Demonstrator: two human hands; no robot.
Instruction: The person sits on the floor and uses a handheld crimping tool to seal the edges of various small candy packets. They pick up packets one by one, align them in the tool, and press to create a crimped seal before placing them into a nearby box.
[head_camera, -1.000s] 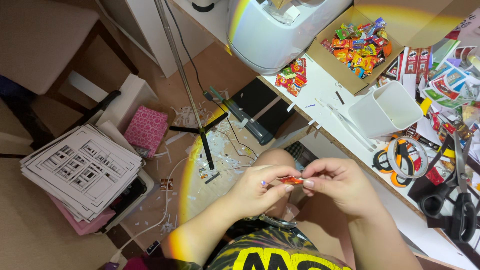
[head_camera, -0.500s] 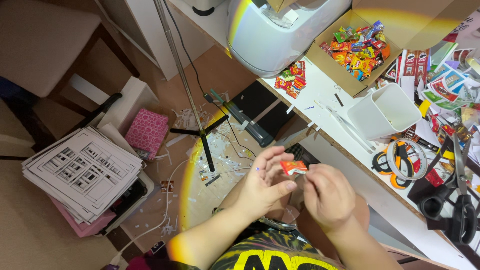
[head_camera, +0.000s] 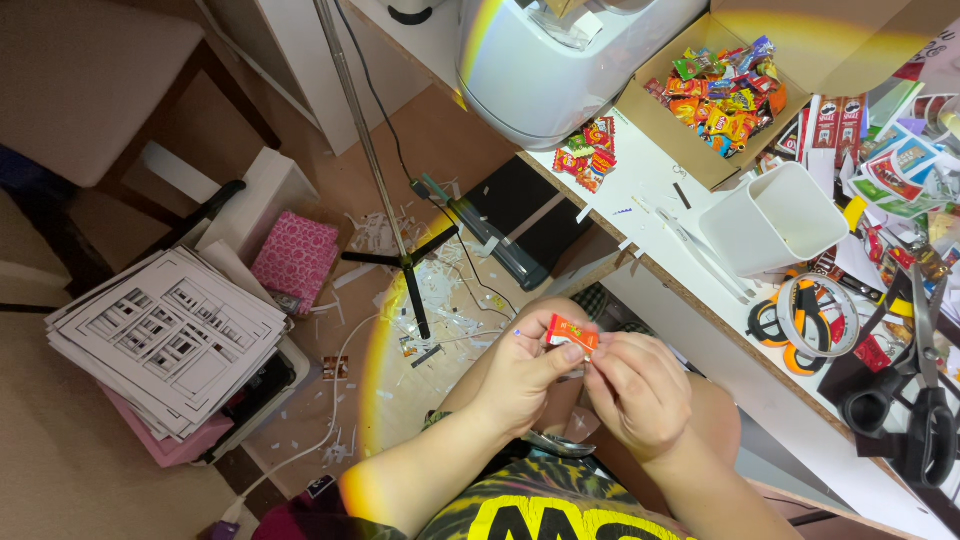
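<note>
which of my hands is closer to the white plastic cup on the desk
Right. Your right hand sits below and slightly left of the white cup, pinching the small orange packet. Your left hand is farther off, on the packet's other side.

Left hand and right hand meet over the lap, below the desk edge, both pinching a small orange packet between fingertips. On the desk: white cup, tape roll just beside it, scissors near the right edge, box of colourful packets at the back.
</note>
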